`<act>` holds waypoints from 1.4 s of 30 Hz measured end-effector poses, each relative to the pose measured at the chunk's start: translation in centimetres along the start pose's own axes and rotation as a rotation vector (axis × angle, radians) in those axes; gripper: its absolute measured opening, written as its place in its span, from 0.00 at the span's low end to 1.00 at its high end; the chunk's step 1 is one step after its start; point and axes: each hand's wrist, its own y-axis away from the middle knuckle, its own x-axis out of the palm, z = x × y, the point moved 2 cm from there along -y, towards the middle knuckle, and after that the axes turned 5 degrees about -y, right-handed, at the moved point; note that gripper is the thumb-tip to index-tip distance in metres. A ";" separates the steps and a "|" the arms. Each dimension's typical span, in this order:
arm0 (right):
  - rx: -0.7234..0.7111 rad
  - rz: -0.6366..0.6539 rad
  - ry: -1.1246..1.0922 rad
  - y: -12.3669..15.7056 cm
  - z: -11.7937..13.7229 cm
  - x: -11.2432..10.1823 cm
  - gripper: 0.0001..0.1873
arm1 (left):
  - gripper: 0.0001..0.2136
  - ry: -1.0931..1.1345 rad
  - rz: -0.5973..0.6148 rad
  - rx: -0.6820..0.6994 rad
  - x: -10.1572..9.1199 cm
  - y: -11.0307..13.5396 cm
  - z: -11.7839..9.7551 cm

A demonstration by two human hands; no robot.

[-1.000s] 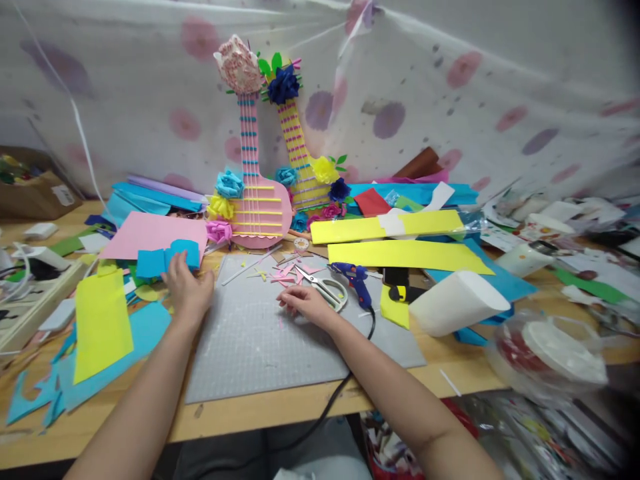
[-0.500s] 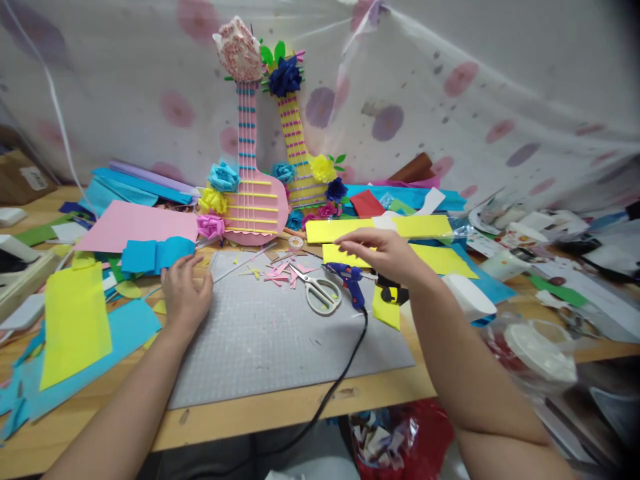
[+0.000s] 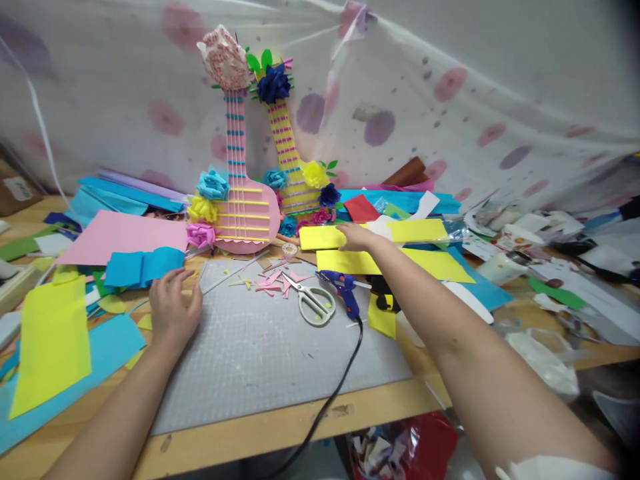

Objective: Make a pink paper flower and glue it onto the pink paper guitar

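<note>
The upper yellow strip [image 3: 417, 231] lies toward the back of the table [image 3: 280, 415], right of centre, a white scrap [image 3: 381, 230] across it. The right hand [image 3: 357, 238] is over its left part, fingers extended and loosely parted; whether they touch it I cannot tell. The lower yellow strip [image 3: 437, 266] lies just in front, partly hidden by the right forearm.

The left hand [image 3: 174, 307] is half-curled at the left edge of the grey mat [image 3: 240, 373], just in front of the blue paper [image 3: 145, 268]; whether it holds anything I cannot tell.

Between the hands, the scissors [image 3: 302, 289] lie on the mat beside pink offcuts [image 3: 270, 287]. The glue gun [image 3: 346, 291] lies right of them, in front of the strips, its black cord [image 3: 336, 390] crossing the mat and hanging over the table's front edge. Behind stand a pink guitar [image 3: 253, 217] and a yellow guitar [image 3: 285, 143], both decked with flowers. At far left, a brown box [image 3: 9, 175] bears a white label [image 3: 20, 189], its print too small to read.
</note>
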 end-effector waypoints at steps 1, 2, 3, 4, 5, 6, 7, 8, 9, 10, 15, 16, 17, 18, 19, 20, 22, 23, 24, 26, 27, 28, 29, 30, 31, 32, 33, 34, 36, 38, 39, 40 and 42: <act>-0.018 0.000 0.031 -0.4 -0.1 0.3 0.38 | 0.14 -0.005 0.000 0.009 0.0 0.0 0.0; -0.020 0.007 0.063 -0.8 -0.3 0.7 0.40 | 0.14 -0.010 0.004 0.020 0.1 0.0 -0.1; -0.002 0.020 0.096 -1.0 -0.5 1.2 0.42 | 0.14 -0.015 0.008 0.031 0.2 0.0 -0.1; 0.023 0.036 0.132 -1.1 -0.6 1.7 0.43 | 0.14 -0.019 0.012 0.043 0.3 0.0 -0.1; 0.047 0.048 0.170 -1.2 -0.8 2.2 0.42 | 0.14 -0.023 0.013 0.052 0.3 -0.1 0.0; 0.061 0.047 0.210 -1.3 -0.9 2.7 0.41 | 0.14 -0.027 0.012 0.059 0.4 -0.1 0.0; 0.065 0.031 0.245 -1.3 -1.0 3.1 0.39 | 0.14 -0.029 0.008 0.064 0.4 -0.2 0.0; 0.071 0.007 0.274 -1.4 -1.0 3.5 0.36 | 0.14 -0.030 0.006 0.068 0.5 -0.2 0.0; 0.074 -0.022 0.294 -1.4 -1.1 3.6 0.33 | 0.13 -0.030 0.004 0.070 0.5 -0.3 0.1; 0.073 -0.043 0.306 -1.5 -1.2 3.7 0.31 | 0.13 -0.030 0.005 0.073 0.5 -0.3 0.1; 0.064 -0.006 0.289 -1.5 -1.6 2.1 0.27 | 0.13 -0.003 0.016 0.068 0.3 -0.5 -0.1; 0.066 0.013 0.285 -1.3 -1.7 1.6 0.27 | 0.13 0.005 0.022 0.063 0.3 -0.5 -0.1; 0.062 0.033 0.280 -1.2 -1.8 1.1 0.26 | 0.13 0.012 0.027 0.056 0.2 -0.5 -0.1; 0.061 0.056 0.277 -0.9 -1.9 0.7 0.25 | 0.13 0.019 0.032 0.048 0.2 -0.5 -0.1; 0.058 0.082 0.275 -0.7 -2.0 0.4 0.25 | 0.13 0.026 0.036 0.039 0.3 -0.5 -0.1; 0.053 0.113 0.273 -0.4 -2.0 0.2 0.25 | 0.13 0.032 0.040 0.029 0.3 -0.4 -0.1; 0.050 0.191 0.270 0.3 -2.0 0.1 0.26 | 0.13 0.043 0.047 0.016 0.3 -0.4 -0.1; 0.054 0.229 0.264 0.6 -2.0 0.2 0.27 | 0.13 0.046 0.046 0.013 0.3 -0.4 -0.1; 0.057 0.266 0.256 0.9 -2.0 0.3 0.28 | 0.13 0.046 0.049 0.015 0.3 -0.4 -0.1; 0.049 0.321 0.231 1.5 -1.9 0.5 0.31 | 0.13 0.042 0.045 0.023 0.3 -0.3 -0.1; 0.034 0.341 0.215 1.7 -1.9 0.6 0.32 | 0.13 0.037 0.040 0.025 0.3 -0.3 -0.1; 0.019 0.357 0.198 1.8 -1.9 0.6 0.33 | 0.13 0.031 0.037 0.027 0.3 -0.3 0.0; 0.012 0.371 0.180 2.0 -2.0 0.7 0.33 | 0.13 0.026 0.033 0.028 0.3 -0.3 0.0; 0.013 0.377 0.161 2.1 -2.2 0.6 0.33 | 0.12 0.021 0.031 0.027 0.3 -0.3 0.0; 0.024 0.378 0.143 2.1 -2.4 0.5 0.32 | 0.12 0.016 0.027 0.023 0.3 -0.3 0.1; 0.040 0.373 0.127 2.2 -2.6 0.4 0.31 | 0.12 0.011 0.028 0.019 0.3 -0.3 0.1; 0.054 0.365 0.116 2.2 -2.8 0.3 0.29 | 0.12 0.005 0.030 0.015 0.3 -0.3 0.2; 0.062 0.356 0.106 2.2 -3.0 0.1 0.28 | 0.12 -0.004 0.036 0.013 0.2 -0.3 0.2; 0.070 0.330 0.097 2.2 -3.4 -0.2 0.25 | 0.12 -0.029 0.043 0.027 0.2 -0.2 0.1; 0.075 0.288 0.098 1.9 -3.9 -0.4 0.25 | 0.12 -0.054 0.041 0.061 0.1 -0.2 0.0; 0.072 0.266 0.098 1.8 -4.1 -0.5 0.25 | 0.12 -0.063 0.035 0.077 0.1 -0.2 0.0; 0.066 0.246 0.093 1.7 -4.4 -0.6 0.26 | 0.12 -0.070 0.028 0.088 0.0 -0.3 -0.1; 0.039 0.235 0.060 1.4 -5.0 -0.5 0.27 | 0.12 -0.083 0.013 0.096 0.0 -0.3 -0.1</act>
